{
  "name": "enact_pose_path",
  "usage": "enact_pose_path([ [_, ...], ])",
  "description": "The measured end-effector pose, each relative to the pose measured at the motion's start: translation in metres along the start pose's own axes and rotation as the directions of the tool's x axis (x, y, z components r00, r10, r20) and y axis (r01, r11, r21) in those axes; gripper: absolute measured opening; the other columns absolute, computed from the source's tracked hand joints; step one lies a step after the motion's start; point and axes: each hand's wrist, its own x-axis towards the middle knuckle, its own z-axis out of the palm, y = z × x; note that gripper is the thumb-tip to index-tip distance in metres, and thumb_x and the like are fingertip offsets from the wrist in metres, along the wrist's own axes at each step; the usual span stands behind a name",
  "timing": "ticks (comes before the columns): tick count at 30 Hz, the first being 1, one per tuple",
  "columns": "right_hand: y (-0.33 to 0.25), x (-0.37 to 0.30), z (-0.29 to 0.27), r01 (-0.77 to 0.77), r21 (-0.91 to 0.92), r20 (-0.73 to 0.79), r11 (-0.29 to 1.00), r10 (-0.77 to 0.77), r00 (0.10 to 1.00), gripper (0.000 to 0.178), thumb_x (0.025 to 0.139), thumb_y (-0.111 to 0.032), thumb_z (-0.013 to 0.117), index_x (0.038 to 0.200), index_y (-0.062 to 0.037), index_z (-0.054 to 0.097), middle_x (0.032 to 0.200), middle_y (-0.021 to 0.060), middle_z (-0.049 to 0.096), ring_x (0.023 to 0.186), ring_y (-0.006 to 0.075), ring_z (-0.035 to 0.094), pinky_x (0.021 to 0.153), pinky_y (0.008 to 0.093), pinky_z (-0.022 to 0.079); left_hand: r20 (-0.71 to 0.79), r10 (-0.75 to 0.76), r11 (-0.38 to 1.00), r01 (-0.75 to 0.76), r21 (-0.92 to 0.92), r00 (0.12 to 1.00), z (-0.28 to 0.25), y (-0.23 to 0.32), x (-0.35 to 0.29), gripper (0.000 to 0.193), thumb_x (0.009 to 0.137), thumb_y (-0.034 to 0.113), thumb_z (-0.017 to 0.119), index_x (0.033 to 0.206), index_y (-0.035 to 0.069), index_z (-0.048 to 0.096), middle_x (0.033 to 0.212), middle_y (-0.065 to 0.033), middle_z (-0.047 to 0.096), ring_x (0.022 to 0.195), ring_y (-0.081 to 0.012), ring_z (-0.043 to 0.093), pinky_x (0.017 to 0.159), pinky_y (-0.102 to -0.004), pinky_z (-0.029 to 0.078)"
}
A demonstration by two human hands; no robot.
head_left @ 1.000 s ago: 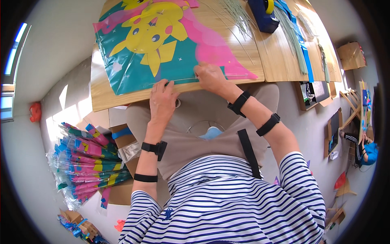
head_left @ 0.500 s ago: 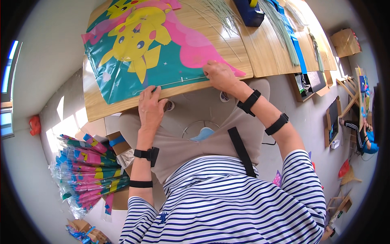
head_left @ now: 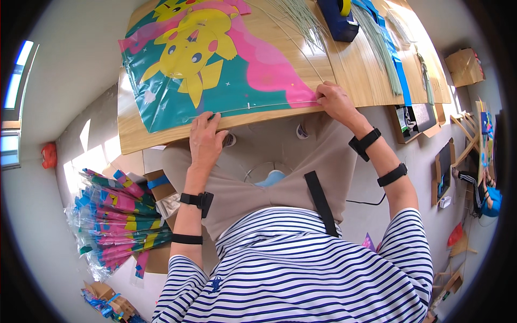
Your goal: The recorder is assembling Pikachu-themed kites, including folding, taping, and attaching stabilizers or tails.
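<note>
A thin plastic sheet (head_left: 237, 94), printed teal and pink with a yellow cartoon figure, lies on the wooden table; it looks like a kite sail. Along its near edge runs a thin pale rod (head_left: 280, 104), with a small white piece (head_left: 248, 105) partway along. My left hand (head_left: 204, 142) rests at the near edge, fingers apart and fingertips on the sheet by the rod. At the sheet's right corner, my right hand (head_left: 336, 102) is closed in a pinch on the edge, where the rod ends. Its fingertips partly hide what they grip.
Bundles of pale thin rods (head_left: 377, 54) and a blue tape dispenser (head_left: 339, 21) occupy the far right of the table. Folded printed sheets (head_left: 118, 226) bulge from a carton at my left. An open box (head_left: 414, 121) sits below the right edge. Another person (head_left: 487, 196) works at far right.
My right hand has slid right along the sheet's near edge to its corner. My left hand stays near the same part of the edge. The view has shifted slightly.
</note>
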Motion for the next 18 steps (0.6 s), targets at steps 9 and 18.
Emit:
enact_pose_path([
  [9, 0.001, -0.004, 0.0, -0.181, 0.029, -0.076, 0.983, 0.183, 0.98, 0.005, 0.076, -0.005, 0.066, 0.08, -0.0033, 0.065, 0.088, 0.0154, 0.067, 0.089, 0.0356, 0.064, 0.078, 0.0432, 0.05, 0.018, -0.016, 1.0, 0.016, -0.011, 1.0, -0.001, 0.005, 0.001, 0.052, 0.073, 0.012, 0.079, 0.122, 0.002, 0.065, 0.124, -0.0135, 0.056, 0.118, -0.0352, 0.051, 0.101, -0.046, 0.043],
  [18, 0.06, 0.07, -0.088, -0.352, 0.516, -0.379, 0.781, 0.576, 0.724, 0.028, 0.088, -0.02, 0.07, 0.108, -0.0004, 0.065, 0.083, 0.0059, 0.066, 0.071, 0.0137, 0.064, 0.062, 0.0281, 0.054, -0.032, -0.044, 0.995, 0.041, -0.095, 0.998, -0.016, 0.02, 0.005, 0.049, 0.075, 0.007, 0.075, 0.122, -0.001, 0.062, 0.128, -0.0188, 0.055, 0.121, -0.0379, 0.05, 0.103, -0.0454, 0.042],
])
